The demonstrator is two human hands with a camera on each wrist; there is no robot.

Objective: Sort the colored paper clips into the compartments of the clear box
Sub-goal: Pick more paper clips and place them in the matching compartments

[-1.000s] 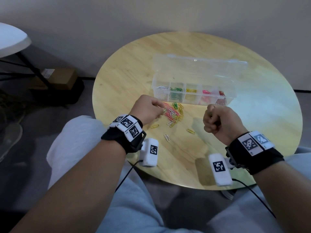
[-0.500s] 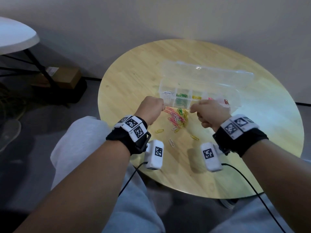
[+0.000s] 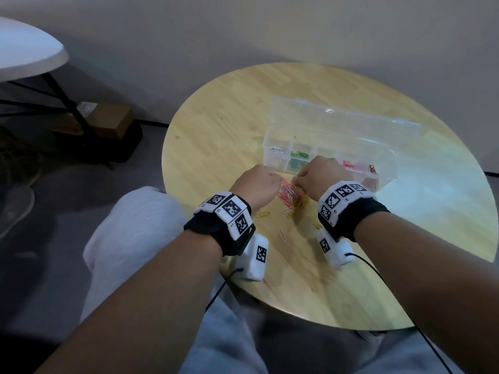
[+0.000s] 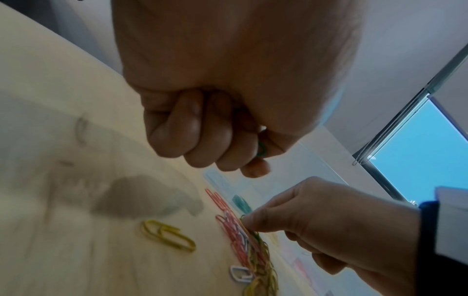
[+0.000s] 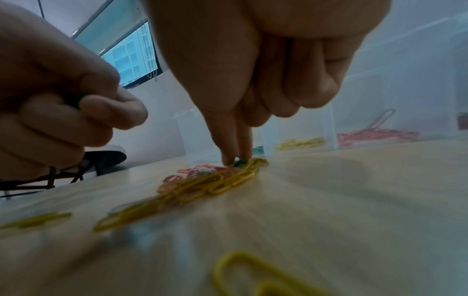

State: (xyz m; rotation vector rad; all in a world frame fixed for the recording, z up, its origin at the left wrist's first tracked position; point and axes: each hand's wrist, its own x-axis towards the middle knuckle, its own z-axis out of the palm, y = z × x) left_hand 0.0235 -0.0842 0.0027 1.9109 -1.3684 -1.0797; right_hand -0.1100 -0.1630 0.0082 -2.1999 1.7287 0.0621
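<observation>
The clear box [image 3: 271, 139] stands open on the round wooden table [image 3: 216, 136], with white, green, pink and red clips in separate compartments. A mixed pile of paper clips [image 3: 293, 197] lies just in front of it. My left hand [image 3: 272, 182] hovers at the pile's left edge as a fist, and a green clip [image 4: 261, 149] peeks out between thumb and fingers. My right hand [image 5: 236, 160] reaches down onto the pile's far end, thumb and forefinger pinching a green clip [image 5: 240, 163] that lies among yellow ones.
Loose yellow clips [image 3: 263, 214] and a white clip [image 3: 281, 234] lie nearer me on the table. The box's lid [image 3: 351, 122] lies open behind it. A white table [image 3: 27, 49] and a cardboard box [image 3: 108, 120] stand off to the left.
My right hand, a raised fist at the front right a second ago, has moved left and forward onto the pile. The left hand stays beside the pile.
</observation>
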